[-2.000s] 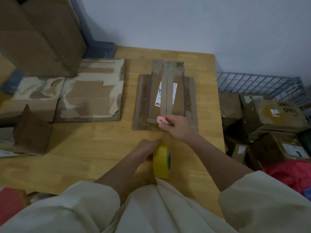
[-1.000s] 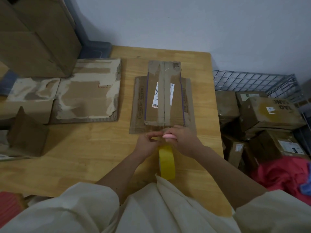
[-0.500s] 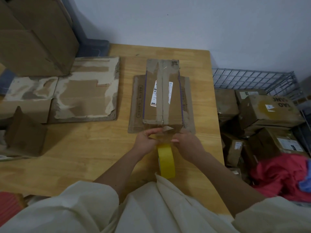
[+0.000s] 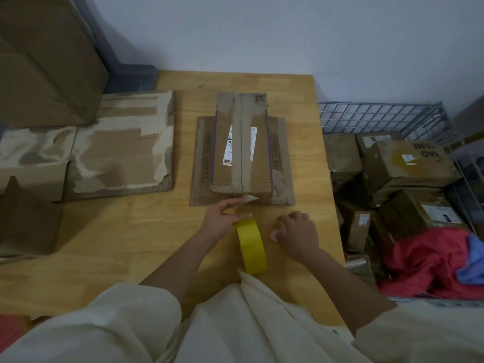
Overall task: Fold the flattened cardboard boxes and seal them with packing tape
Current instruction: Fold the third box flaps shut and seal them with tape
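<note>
A folded cardboard box [image 4: 242, 150] with a white label and a taped centre seam stands on a flattened cardboard sheet [image 4: 201, 163] in the middle of the wooden table [image 4: 117, 231]. A yellow roll of packing tape [image 4: 252, 246] stands on edge near the front. My left hand [image 4: 222, 218] grips the roll's top and pinches the loose tape end against the box's near edge. My right hand [image 4: 296, 231] rests on the table just right of the roll, fingers curled, holding nothing.
Torn flattened cardboard [image 4: 123, 142] lies to the left, with large boxes [image 4: 44, 61] behind it. A wire basket [image 4: 387, 119] at the right holds several parcels [image 4: 408, 163] and red cloth [image 4: 432, 263]. The table edge runs along the right.
My right hand has let go of the tape end and moved right onto the table. My left hand stays on the roll, holding the tape end at the box.
</note>
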